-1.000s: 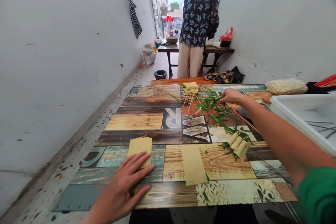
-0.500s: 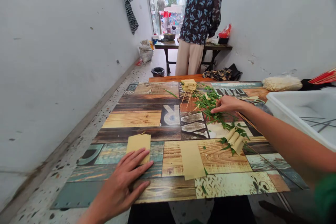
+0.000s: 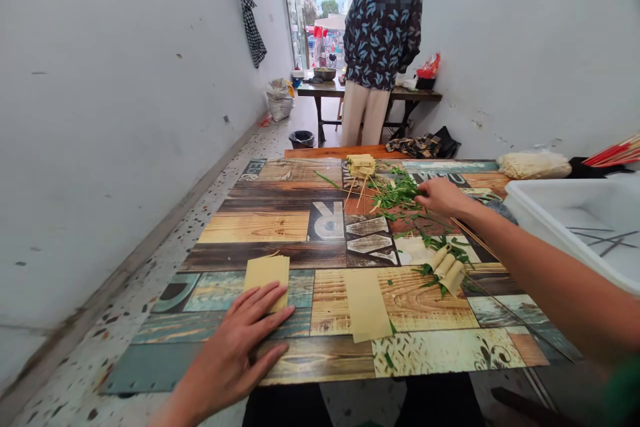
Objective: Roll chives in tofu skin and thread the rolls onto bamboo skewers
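Observation:
My left hand lies with fingers stretched out over the near edge of a stack of pale yellow tofu sheets. To its right, a single tofu sheet lies flat. My right hand pinches at the right side of a heap of cut leafy greens; its fingertips are partly hidden. Nearer me, several tofu rolls with greens poking out sit on a skewer. Beyond the heap's left side, more skewered rolls are piled up.
A white plastic tub with a few dark sticks stands at the right, near a bag of pale food and red-tipped skewers. Past the patterned table, a person stands at another table. A bin is on the floor.
My right hand has shifted slightly right and away from me over the greens, its fingers drawn closer together. My left hand stays on the stack. The person beyond stands more upright.

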